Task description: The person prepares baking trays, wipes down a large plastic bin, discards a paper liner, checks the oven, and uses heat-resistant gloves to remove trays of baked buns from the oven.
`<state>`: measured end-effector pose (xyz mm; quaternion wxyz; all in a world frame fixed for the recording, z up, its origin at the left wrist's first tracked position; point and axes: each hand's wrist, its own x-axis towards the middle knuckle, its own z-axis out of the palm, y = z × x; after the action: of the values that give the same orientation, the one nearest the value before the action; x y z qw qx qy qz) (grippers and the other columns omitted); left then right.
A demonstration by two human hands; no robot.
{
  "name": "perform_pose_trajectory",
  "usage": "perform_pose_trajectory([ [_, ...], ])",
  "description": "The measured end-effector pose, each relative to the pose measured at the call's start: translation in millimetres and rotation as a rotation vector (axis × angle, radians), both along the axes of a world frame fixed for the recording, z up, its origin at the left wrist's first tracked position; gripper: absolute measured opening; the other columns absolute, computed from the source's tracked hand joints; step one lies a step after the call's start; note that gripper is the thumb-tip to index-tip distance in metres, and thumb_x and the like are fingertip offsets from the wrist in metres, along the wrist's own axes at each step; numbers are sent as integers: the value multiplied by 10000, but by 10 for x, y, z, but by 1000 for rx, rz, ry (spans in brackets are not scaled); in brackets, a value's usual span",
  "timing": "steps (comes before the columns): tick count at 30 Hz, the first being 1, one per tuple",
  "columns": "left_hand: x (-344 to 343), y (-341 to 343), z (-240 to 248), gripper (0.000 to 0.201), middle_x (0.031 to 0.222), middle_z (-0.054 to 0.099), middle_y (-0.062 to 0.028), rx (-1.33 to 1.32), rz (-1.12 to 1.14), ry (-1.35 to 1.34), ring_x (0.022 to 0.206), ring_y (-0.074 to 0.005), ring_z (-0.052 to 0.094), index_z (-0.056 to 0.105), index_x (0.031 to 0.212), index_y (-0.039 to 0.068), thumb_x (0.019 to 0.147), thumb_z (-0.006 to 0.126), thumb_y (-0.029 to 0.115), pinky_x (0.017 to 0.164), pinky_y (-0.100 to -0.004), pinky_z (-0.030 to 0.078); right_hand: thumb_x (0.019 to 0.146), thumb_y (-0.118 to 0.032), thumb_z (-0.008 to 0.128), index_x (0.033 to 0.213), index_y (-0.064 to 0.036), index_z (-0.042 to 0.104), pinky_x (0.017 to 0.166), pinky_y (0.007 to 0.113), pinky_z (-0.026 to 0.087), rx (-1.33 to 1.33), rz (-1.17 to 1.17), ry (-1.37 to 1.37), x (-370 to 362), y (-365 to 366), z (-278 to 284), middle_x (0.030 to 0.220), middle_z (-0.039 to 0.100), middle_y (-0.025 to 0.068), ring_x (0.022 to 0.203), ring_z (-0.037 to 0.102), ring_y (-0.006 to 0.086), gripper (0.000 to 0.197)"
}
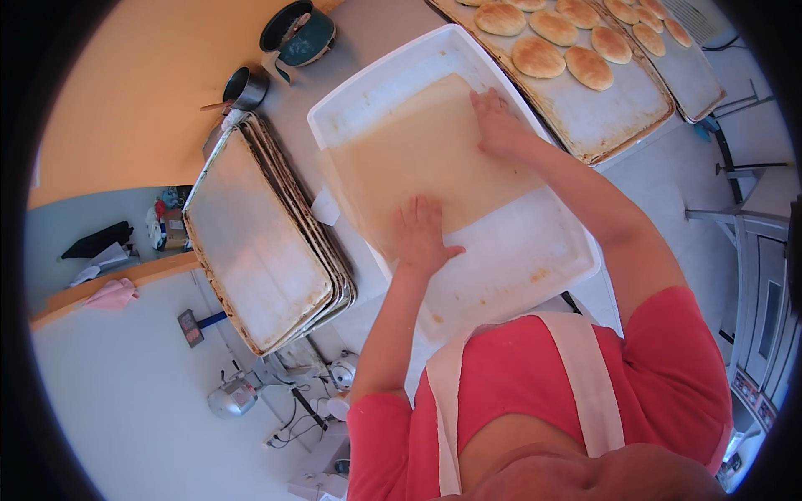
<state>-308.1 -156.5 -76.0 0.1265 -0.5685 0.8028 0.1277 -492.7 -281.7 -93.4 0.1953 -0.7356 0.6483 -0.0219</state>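
Resting extended left fingers (423,212) and right fingers (493,107) on brown paper (401,154) across white tray (493,288), grasping nothing; presumably steadying it.

Some buns (528,3) are cut off above; paper (418,154) hides part of the tub (510,263); what the pot (309,47) holds seems unclear.

The paper (418,159) is pale tan, the tub (505,259) beneath it white (brown-spotted at its near end). Far right, breads (538,57) are golden-brown; far left, a pot (309,43) is dark green.
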Motion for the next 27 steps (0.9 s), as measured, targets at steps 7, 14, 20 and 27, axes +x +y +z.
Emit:
perform_pose_trajectory([
  [7,77,61,-286,477,1197,347,-135,-126,37,114,1128,-265,308,379,1142,64,714,540,199,891,-369,292,700,-111,500,1039,2,437,812,361,381,322,10,32,-46,-325,-26,1117,387,237,1047,381,339,363],
  [14,53,49,-334,270,1019,482,-116,-152,16,254,979,-278,439,509,935,37,677,433,21,799,-335,383,716,-59,402,957,18,449,824,374,348,-260,85,101,-40,-72,-276,1002,460,229,1018,398,338,258],
  [20,20,311,-230,285,994,479,-133,-282,48,220,953,-251,443,492,961,22,677,488,44,779,-343,385,716,-54,397,976,14,395,682,402,424,89,50,-111,-62,-7,-180,833,533,219,802,525,343,268],
  [27,-93,1146,-182,255,830,512,-74,180,1527,1190,783,-148,506,472,944,6,739,556,134,606,-253,437,683,-15,402,936,3,412,596,397,430,79,140,35,-238,360,191,756,558,181,727,553,309,253],
])
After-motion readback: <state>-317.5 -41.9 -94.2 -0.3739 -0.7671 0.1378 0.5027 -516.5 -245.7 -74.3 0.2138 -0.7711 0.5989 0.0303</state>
